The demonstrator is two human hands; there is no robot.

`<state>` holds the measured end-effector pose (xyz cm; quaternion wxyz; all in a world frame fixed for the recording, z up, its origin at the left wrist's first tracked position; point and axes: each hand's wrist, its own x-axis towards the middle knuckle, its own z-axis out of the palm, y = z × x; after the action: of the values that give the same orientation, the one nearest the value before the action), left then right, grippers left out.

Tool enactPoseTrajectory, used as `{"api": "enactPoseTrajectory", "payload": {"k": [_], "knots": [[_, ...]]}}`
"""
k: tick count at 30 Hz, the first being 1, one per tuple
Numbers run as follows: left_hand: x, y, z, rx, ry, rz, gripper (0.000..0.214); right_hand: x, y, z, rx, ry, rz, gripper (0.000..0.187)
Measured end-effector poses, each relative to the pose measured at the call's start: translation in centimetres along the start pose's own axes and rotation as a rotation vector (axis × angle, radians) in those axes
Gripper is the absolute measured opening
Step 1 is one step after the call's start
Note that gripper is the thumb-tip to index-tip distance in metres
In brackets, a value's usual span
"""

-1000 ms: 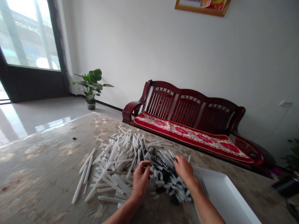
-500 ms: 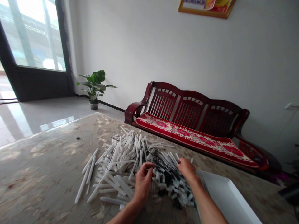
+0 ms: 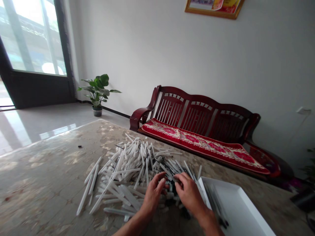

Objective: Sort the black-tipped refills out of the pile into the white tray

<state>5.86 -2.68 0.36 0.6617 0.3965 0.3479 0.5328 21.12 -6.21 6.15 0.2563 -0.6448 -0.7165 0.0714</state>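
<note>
Left hand point(image 3: 153, 194), right hand point(image 3: 189, 193) at white stick heap point(image 3: 130, 167); grips curled, pinch unclear; one white tray point(image 3: 241, 206) beside.

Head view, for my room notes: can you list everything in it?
white plastic sticks: many, white, heaped on the table
black-marked sticks: several, black and white, at the pile's tray side
dark sticks: several, dark, in the tray
tray: one, white, on the table right of the pile
table: one, mottled beige, under the pile
wooden bench: one, dark red, against the wall
cushion: one, red with floral pattern, on the bench
potted plant: one, green, on the floor by the wall
framed picture: one, gold frame, high on the wall
glazed door: one, dark frame, far left
left hand: one, at the pile's near edge
right hand: one, at the pile beside the tray
</note>
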Motion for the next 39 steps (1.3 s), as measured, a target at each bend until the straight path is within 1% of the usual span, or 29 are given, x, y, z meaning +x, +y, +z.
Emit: {"api": "enactPoseTrajectory", "payload": {"k": [2, 3, 5, 7, 10, 12, 14, 17, 20, 23, 26, 29, 32, 34, 36, 39], "knots": [[0.0, -0.2, 0.0, 0.009, -0.051, 0.000, 0.047, -0.7, -1.1, 0.3, 0.031, -0.014, -0.051, 0.031], [-0.1, -0.3, 0.0, 0.010, -0.053, 0.005, 0.046, -0.8, -1.3, 0.4, 0.051, -0.030, -0.055, 0.030], [-0.1, -0.4, -0.1, -0.005, 0.006, 0.008, 0.046, -0.6, -1.0, 0.3, 0.103, -0.056, -0.017, 0.025], [-0.1, -0.3, -0.1, -0.037, 0.108, 0.004, 0.047, 0.1, -0.1, 0.2, 0.113, -0.051, 0.076, 0.021], [-0.1, 0.1, -0.3, -0.073, 0.223, 0.003, 0.049, 1.4, 1.1, 0.3, -0.024, -0.045, 0.196, 0.022], [0.0, 0.4, -0.4, -0.084, 0.263, 0.007, 0.049, 2.2, 1.1, 0.8, -0.153, -0.079, 0.204, 0.022], [0.1, 0.5, -0.5, -0.088, 0.284, 0.020, 0.048, 2.8, 0.7, 1.5, -0.266, -0.100, 0.181, 0.022], [0.2, 0.4, -0.6, -0.086, 0.298, 0.065, 0.044, 3.6, -0.3, 2.5, -0.388, -0.109, 0.167, 0.028], [0.3, 0.0, -0.6, -0.085, 0.301, 0.093, 0.042, 4.3, -1.2, 2.9, -0.433, -0.124, 0.180, 0.034], [0.5, -0.2, -0.7, -0.087, 0.304, 0.095, 0.040, 4.4, -1.6, 2.8, -0.449, -0.130, 0.193, 0.035], [0.5, -0.1, -0.7, -0.094, 0.307, 0.093, 0.040, 4.0, -1.8, 2.5, -0.467, -0.135, 0.199, 0.028], [0.5, 0.3, -0.6, -0.131, 0.321, 0.055, 0.042, 3.0, -1.7, 1.8, -0.507, -0.140, 0.225, 0.020], [0.5, 0.5, -0.7, -0.202, 0.335, 0.004, 0.046, 1.6, -1.2, 0.8, -0.535, -0.141, 0.265, 0.020], [0.6, 0.6, -0.8, -0.250, 0.345, -0.005, 0.047, 0.4, -0.6, 0.0, -0.536, -0.137, 0.305, 0.020], [0.6, 0.5, -0.9, -0.280, 0.354, -0.001, 0.047, -1.0, 0.3, -0.7, -0.500, -0.125, 0.332, 0.019], [0.7, 0.3, -1.1, -0.305, 0.359, -0.005, 0.044, -2.8, 1.7, -1.2, -0.359, -0.118, 0.312, 0.019]]}}
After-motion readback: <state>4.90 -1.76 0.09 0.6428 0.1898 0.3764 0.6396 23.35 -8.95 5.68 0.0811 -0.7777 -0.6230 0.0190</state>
